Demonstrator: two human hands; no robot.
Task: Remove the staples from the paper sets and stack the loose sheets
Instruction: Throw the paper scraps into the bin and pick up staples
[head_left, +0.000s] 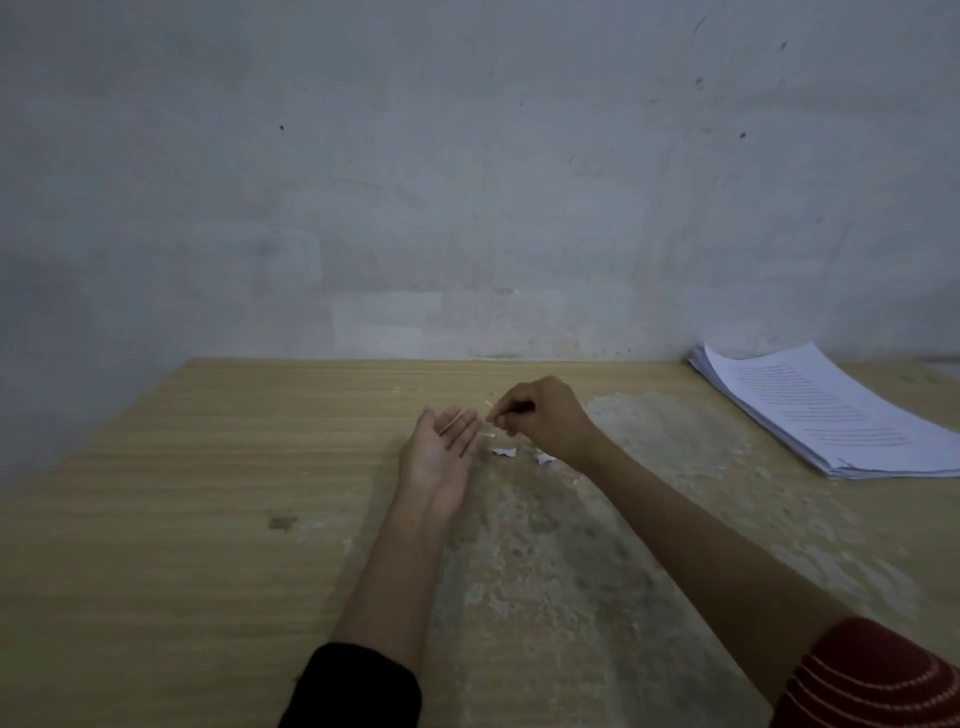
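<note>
My left hand (442, 451) lies palm up on the wooden table (208, 493) with straight fingers, and a thin pale sliver rests across them. My right hand (540, 418) hovers just right of those fingertips, fingers curled, pinching a tiny pale piece (488, 406); it is too small to tell whether it is a staple or a paper bit. Small torn paper scraps (505, 451) lie on the table under and between the hands. A stack of printed white sheets (826, 413) sits at the far right of the table, apart from both hands.
A grey scuffed wall (467, 182) rises directly behind the table's far edge. The tabletop has a worn, grey patch (571, 545) through its middle. The left table edge runs diagonally at the left.
</note>
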